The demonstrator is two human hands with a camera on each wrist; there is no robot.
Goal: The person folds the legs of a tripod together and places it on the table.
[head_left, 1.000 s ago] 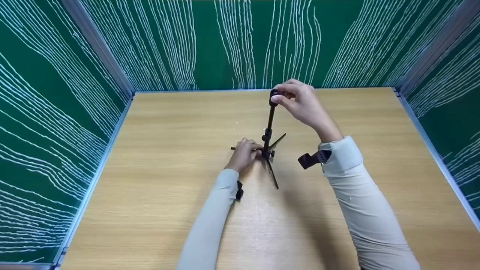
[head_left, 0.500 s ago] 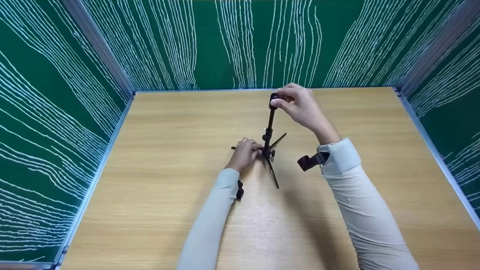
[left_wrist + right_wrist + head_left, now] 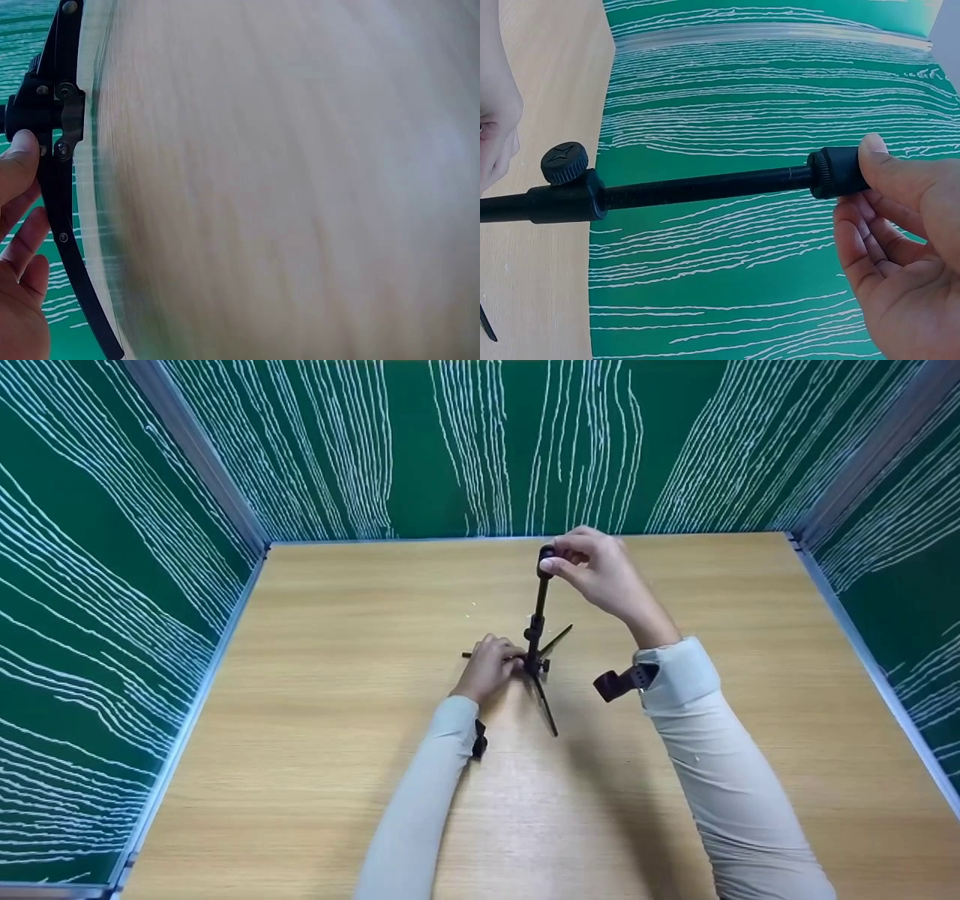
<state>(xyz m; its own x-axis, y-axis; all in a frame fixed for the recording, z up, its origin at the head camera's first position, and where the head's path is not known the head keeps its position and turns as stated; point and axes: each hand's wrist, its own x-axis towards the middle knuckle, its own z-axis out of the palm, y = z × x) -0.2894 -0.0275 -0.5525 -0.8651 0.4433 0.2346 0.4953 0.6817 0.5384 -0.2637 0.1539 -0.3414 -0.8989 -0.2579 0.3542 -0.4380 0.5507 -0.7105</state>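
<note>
A small black tripod stand (image 3: 535,631) stands upright on the wooden table, its legs spread out. My right hand (image 3: 600,570) pinches the collar at the top of its pole between thumb and fingers. In the right wrist view the slim pole (image 3: 712,187) runs from that collar to a ridged clamp knob (image 3: 565,163). Low at the base, my left hand (image 3: 489,666) grips one leg near the hub. The left wrist view shows the thumb on the hub (image 3: 34,112) and the fingers beside the curved leg (image 3: 71,255). Part of that leg is hidden under the hand.
The wooden table (image 3: 315,735) is bounded by green panels (image 3: 420,450) with wavy white lines at the back and both sides. Metal frame posts (image 3: 202,457) stand in the corners. Tiny white specks (image 3: 471,610) lie behind the stand.
Over the last second my right hand and the top of the pole have come down very slightly. My left hand stays at the base.
</note>
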